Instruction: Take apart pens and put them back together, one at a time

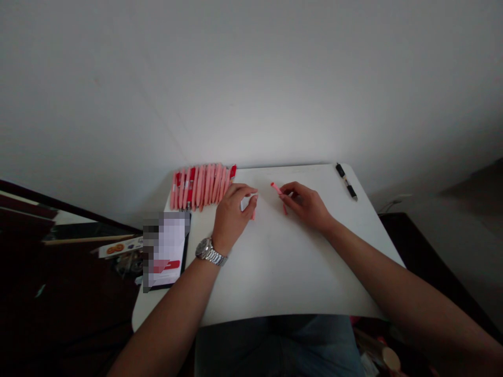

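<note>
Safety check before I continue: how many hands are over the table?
2: the left hand, beside the row of pens, and the right hand, further right, holding a pink piece. No others show.

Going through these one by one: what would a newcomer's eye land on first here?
The row of pink and red pens along the far left of the white table stands out first. Next is the pink piece in the right hand, around mid-table. A black pen lies alone near the far right corner.
</note>
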### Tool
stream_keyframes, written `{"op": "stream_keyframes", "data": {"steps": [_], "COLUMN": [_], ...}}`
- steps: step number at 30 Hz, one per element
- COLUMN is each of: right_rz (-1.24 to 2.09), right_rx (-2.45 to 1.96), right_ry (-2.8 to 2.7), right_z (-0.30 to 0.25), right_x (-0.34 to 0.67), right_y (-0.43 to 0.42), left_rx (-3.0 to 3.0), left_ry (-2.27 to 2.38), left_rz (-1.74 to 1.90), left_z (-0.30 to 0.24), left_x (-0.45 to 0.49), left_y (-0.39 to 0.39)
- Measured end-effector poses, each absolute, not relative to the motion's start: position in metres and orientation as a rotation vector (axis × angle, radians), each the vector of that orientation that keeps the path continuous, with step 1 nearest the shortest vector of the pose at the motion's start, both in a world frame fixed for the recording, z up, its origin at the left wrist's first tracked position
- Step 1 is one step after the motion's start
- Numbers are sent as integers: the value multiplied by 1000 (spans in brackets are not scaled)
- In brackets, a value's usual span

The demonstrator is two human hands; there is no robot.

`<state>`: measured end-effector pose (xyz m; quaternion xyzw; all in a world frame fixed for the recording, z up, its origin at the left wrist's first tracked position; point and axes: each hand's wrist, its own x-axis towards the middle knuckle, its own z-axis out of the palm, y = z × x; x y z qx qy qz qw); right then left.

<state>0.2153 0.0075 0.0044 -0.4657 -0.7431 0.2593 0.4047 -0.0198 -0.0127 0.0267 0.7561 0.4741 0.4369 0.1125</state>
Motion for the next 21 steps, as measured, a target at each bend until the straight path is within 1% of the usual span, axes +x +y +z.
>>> {"op": "stream_keyframes", "data": {"steps": [6,13,21], "right_rz": [817,798,812], "right_rx": [-1168,-1183,-1194], "right_ry": [-1705,-1654,-1614], "right_z": [-2,-5,-4], "right_x": [220,220,220], "right_y": [12,14,14], "left_rx": [2356,2398,2348], "left_ry": [1635,1768,1700], "left_rz": [1076,837,870], "left_z": [36,37,29], "left_x": [-26,-27,-30], "left_y": [-17,-21,-18]}}
